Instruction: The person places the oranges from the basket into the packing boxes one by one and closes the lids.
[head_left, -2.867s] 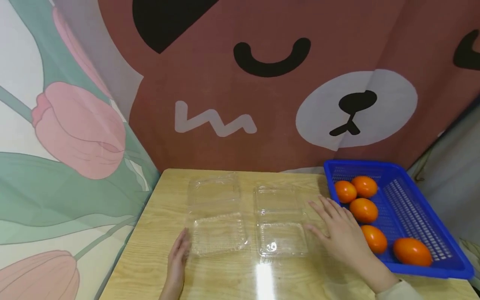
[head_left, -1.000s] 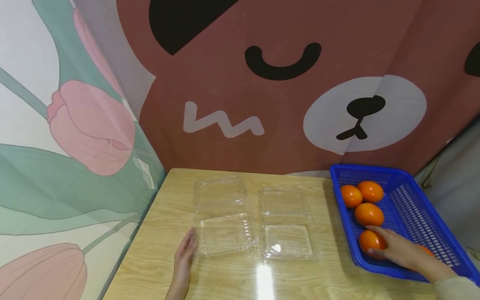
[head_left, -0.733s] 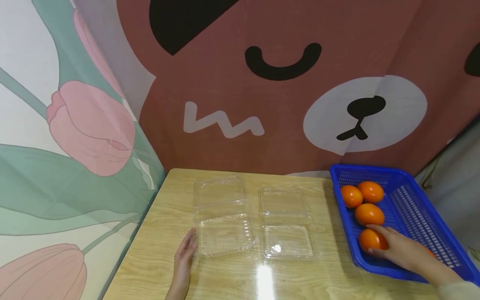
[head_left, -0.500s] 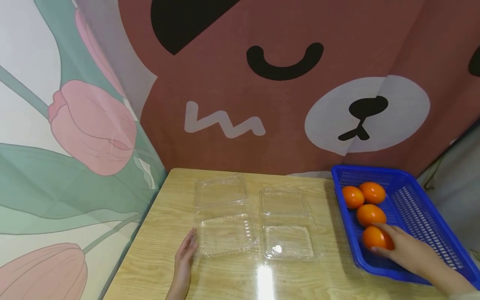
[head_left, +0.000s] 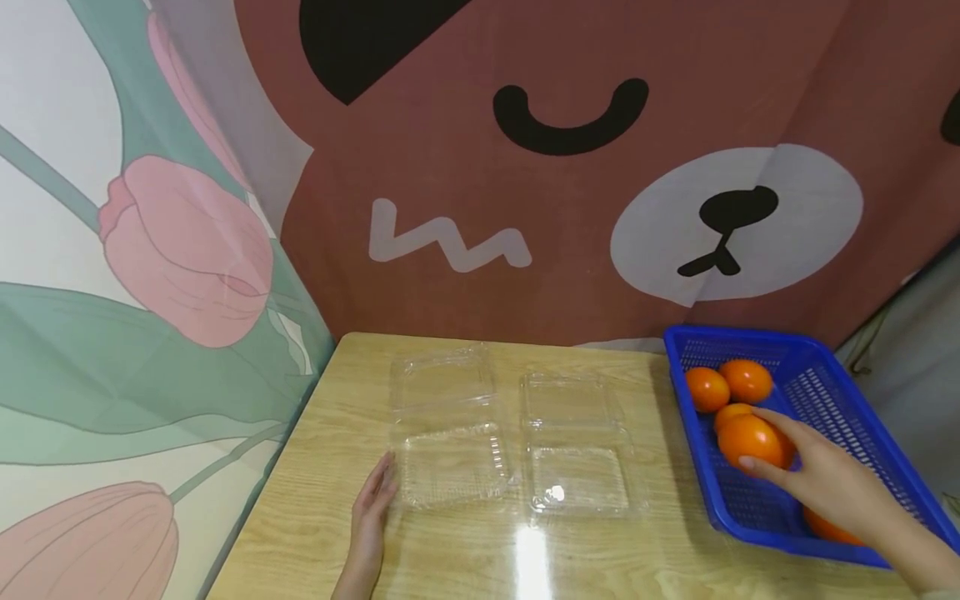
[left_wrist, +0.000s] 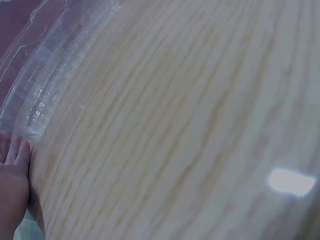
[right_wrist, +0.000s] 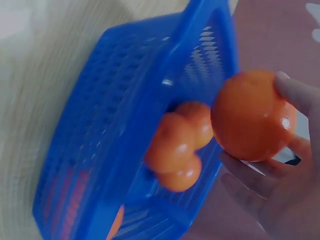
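My right hand grips a shiny orange between thumb and fingers. The right wrist view shows this orange raised above the others in the blue basket. In the head view it partly hides another orange behind it. My left hand rests on its side on the table, fingers extended, fingertips at the left edge of a clear plastic clamshell box. A second clear clamshell box stands to its right. Both boxes lie unfolded, lids toward the wall.
Two oranges lie at the basket's back left corner, and one more orange near its front, partly behind my right hand. The wooden table meets a bear-print curtain at the back and a tulip-print curtain at left.
My right hand has gone from beside the right box into the basket, taken hold of the front left orange and lifted it. My left hand has stayed by the left box.
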